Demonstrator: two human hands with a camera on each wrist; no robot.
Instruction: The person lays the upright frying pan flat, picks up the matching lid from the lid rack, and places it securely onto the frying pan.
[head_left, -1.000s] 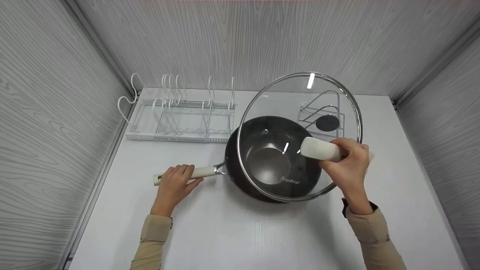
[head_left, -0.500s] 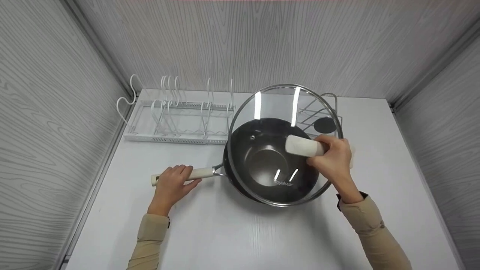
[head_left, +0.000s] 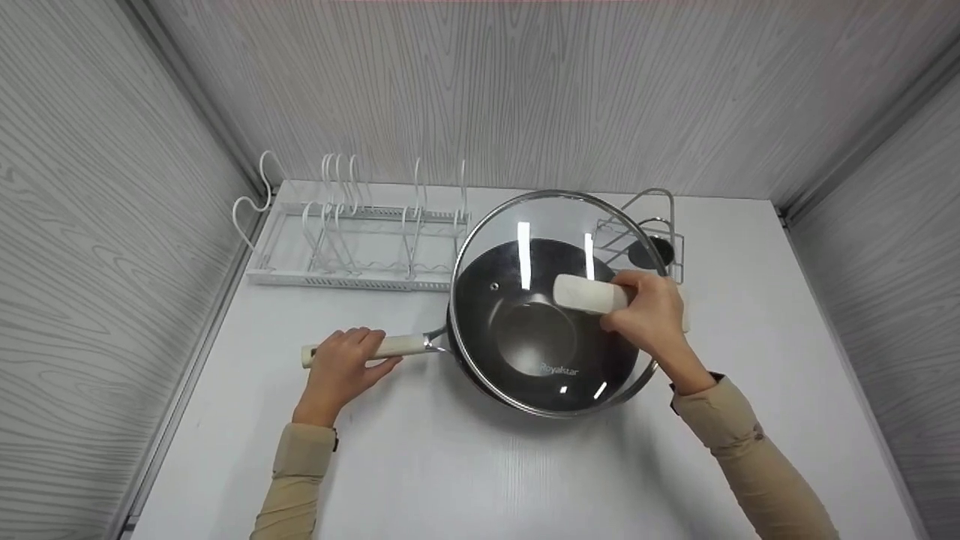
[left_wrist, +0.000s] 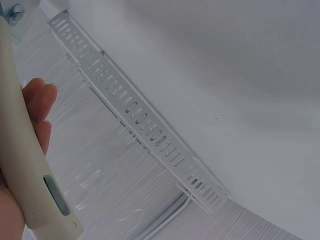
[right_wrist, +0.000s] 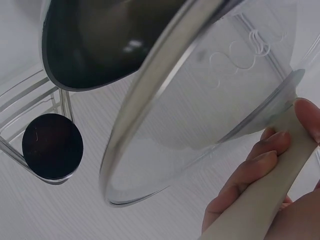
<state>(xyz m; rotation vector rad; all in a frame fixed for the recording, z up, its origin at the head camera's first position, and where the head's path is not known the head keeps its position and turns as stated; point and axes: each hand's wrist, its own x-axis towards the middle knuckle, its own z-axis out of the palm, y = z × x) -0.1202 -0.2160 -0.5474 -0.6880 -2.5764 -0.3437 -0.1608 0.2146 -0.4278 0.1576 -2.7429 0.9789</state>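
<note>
On the counter (head_left: 480, 465), the pan (head_left: 525, 330) handle is gripped by the left hand (head_left: 341, 367), the lid (head_left: 559, 300) handle by the right hand (head_left: 649, 315); at the left wrist, curled fingers (left_wrist: 37, 100) are seen; at the right wrist, the lid (right_wrist: 200, 115) is held tilted, so its rim could be knocked against the pan

White wire dish rack (head_left: 360, 232) is sitting at the back of the white table (head_left: 480, 465), beyond the left hand; its slotted base edge (left_wrist: 145, 120) is showing just past the left fingers. Chrome wire lid stand (head_left: 645, 225) with a black round disc (right_wrist: 52, 146) is standing behind the right hand. Grey wood-grain walls (head_left: 90, 262) are enclosing everything.
</note>
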